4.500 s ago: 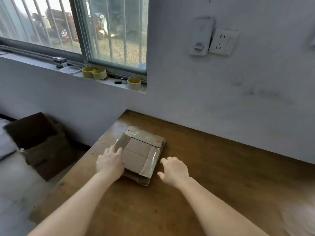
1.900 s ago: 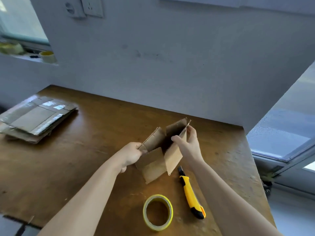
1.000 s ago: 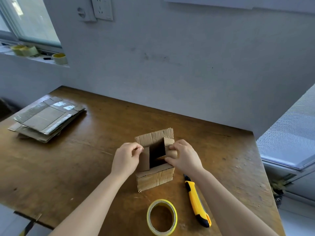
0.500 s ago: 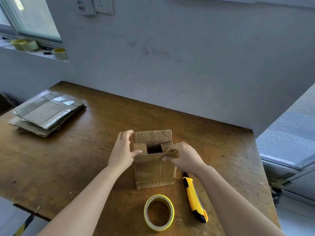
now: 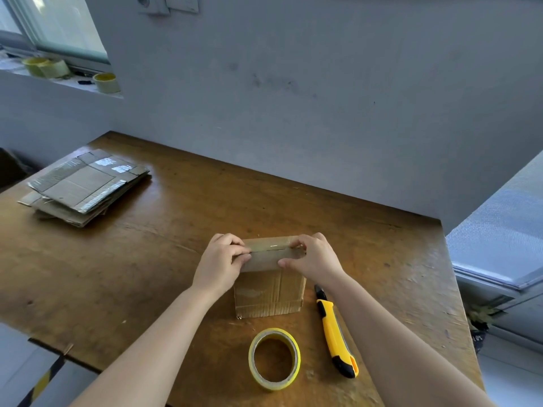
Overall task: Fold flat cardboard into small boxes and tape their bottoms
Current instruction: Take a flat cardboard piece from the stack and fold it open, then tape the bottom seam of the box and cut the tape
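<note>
Item: box (image 5: 269,292), brown cardboard, standing upright on the table (image 5: 117,274), near the front edge and right of centre.

Hidden or unclear:
- Both ends of the box top lie under the hands. Only the middle of the two folded-down flaps (image 5: 269,255) shows, meeting at a seam with a glossy streak along it.
- Far and side faces of the box are out of sight.
- Left hand (image 5: 220,264): fingers curled over the left end of the top, gripping the box. Fingertips partly hidden.
- Right hand (image 5: 313,259): fingers curled over the right end, thumb on the front flap, gripping the box.
- Both forearms are cut off by the bottom edge.
- Socket (image 5: 180,2) on the wall (image 5: 293,98) is cut off at the top.
- Three rolls (image 5: 47,67) on the sill (image 5: 61,83) are blurred.

Edges and room:
- Tape (image 5: 274,359), a yellow roll, lies flat just in front of the box, close to the front edge.
- Knife (image 5: 335,333), yellow and black, lies just right of the box, pointing front to back, its far tip near the right wrist.
- Stack (image 5: 85,186) of flat cardboard sits at the far left, well apart from the box, with bare wood between them.
- The table's back edge meets the wall
- Bare wood lies between the knife and the right edge
</note>
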`<state>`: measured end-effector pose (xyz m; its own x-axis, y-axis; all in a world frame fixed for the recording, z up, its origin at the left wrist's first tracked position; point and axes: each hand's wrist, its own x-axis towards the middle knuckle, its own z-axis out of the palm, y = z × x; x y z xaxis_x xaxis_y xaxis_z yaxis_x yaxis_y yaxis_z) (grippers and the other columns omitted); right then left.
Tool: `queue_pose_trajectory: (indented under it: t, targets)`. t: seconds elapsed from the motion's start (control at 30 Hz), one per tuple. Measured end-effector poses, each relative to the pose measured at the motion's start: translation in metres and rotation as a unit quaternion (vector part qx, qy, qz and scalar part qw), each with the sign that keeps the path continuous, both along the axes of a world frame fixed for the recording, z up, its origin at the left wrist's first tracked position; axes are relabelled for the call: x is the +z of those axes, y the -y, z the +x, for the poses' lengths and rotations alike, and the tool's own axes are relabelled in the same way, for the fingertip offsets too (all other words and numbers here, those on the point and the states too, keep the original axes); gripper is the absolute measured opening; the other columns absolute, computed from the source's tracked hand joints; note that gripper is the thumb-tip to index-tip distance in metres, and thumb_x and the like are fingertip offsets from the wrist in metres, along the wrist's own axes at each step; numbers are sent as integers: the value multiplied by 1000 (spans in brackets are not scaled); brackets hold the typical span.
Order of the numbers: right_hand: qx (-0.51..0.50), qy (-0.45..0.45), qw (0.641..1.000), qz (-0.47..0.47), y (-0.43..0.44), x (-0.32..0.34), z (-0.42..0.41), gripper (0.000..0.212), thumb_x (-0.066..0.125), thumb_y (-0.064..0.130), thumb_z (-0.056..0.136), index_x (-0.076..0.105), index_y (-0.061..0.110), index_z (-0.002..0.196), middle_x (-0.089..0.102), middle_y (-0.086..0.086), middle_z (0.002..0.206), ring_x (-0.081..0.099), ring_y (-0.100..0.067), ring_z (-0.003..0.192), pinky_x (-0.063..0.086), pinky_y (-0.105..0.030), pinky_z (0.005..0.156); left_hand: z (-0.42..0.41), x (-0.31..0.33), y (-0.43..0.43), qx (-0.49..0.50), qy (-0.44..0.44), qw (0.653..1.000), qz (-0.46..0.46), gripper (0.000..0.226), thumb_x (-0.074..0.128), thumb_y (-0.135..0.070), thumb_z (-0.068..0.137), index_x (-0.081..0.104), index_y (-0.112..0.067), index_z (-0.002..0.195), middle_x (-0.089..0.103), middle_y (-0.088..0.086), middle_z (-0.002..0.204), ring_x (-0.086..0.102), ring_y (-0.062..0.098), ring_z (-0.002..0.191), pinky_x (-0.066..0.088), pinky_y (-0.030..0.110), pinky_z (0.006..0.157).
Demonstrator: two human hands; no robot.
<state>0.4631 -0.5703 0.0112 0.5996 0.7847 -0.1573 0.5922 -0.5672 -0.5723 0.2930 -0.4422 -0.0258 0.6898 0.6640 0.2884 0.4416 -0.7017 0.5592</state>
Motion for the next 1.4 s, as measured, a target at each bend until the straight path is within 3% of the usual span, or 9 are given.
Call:
queue_pose_trajectory:
  t: [0.27, 0.57, 0.7, 0.8, 1.0, 1.17, 1.27, 1.33, 1.4]
  targets:
    - [-16, 32, 999, 26, 2, -10, -5, 46, 71, 46, 83, 63, 22, 122, 51, 3, 111, 51, -13, 100, 43, -21, 73, -6, -5, 9, -54, -91, 994, 15, 57, 61, -46, 88, 55, -14, 134, 53, -6, 131, 42, 9, 124, 44, 26, 97]
    - [10, 37, 999, 7, 22, -27, -18, 36, 75, 37, 82, 63, 21, 112, 52, 2, 113, 52, -11, 91, 46, -20, 72, -18, -20, 23, -72, -155, 983, 60, 54, 69, -22, 86, 53, -5, 135, 48, 4, 137, 39, 19, 132, 44, 33, 103]
    - [-69, 38, 996, 44, 30, -30, -32, 46, 73, 49, 80, 51, 18, 107, 52, 4, 106, 54, -12, 85, 53, -26, 69, -17, -19, 25, -59, -161, 983, 65, 54, 70, -21, 85, 53, -3, 134, 50, 5, 136, 36, 20, 134, 47, 37, 101]
    - [-75, 79, 994, -33, 40, -36, -48, 52, 60, 68, 79, 45, 20, 94, 56, 5, 90, 56, -15, 75, 52, -31, 63, -15, -16, 24, -55, -163, 984, 51, 56, 71, -24, 85, 52, -5, 135, 49, 2, 136, 37, 17, 132, 46, 35, 102]
    - [-32, 109, 986, -118, 41, -35, -64, 62, 61, 68, 79, 44, 18, 112, 66, 2, 99, 65, -20, 91, 44, -27, 62, -13, -14, 28, -37, -159, 986, 37, 58, 69, -26, 86, 49, -9, 138, 46, 1, 140, 40, 15, 132, 44, 31, 104]
    - [60, 135, 960, -239, 58, -51, -74, 53, 58, 71, 79, 61, 19, 88, 64, 2, 86, 63, -19, 81, 45, -28, 60, -14, -10, 30, -34, -163, 986, 24, 58, 67, -26, 88, 48, -9, 139, 45, -1, 141, 36, 13, 135, 41, 31, 106]
    - [26, 17, 951, -309, 68, -69, -76, 39, 70, 52, 80, 62, 18, 98, 61, 2, 87, 63, -17, 79, 51, -28, 61, -14, -9, 30, -33, -161, 986, 28, 57, 67, -26, 88, 48, -9, 139, 45, -1, 142, 35, 14, 135, 41, 31, 106]
    - [13, -24, 958, -284, 70, -73, -72, 16, 68, 26, 83, 61, 17, 94, 62, 0, 87, 67, -21, 85, 52, -28, 59, -14, -9, 30, -32, -156, 987, 25, 57, 67, -25, 88, 48, -10, 139, 45, -1, 142, 36, 14, 135, 41, 31, 106]
    - [25, -27, 978, -205, 68, -72, -66, 15, 62, 16, 80, 59, 18, 94, 63, -2, 90, 64, -24, 87, 48, -29, 59, -14, -9, 29, -35, -151, 988, 22, 57, 68, -25, 88, 48, -11, 139, 46, -1, 142, 36, 13, 135, 41, 31, 106]
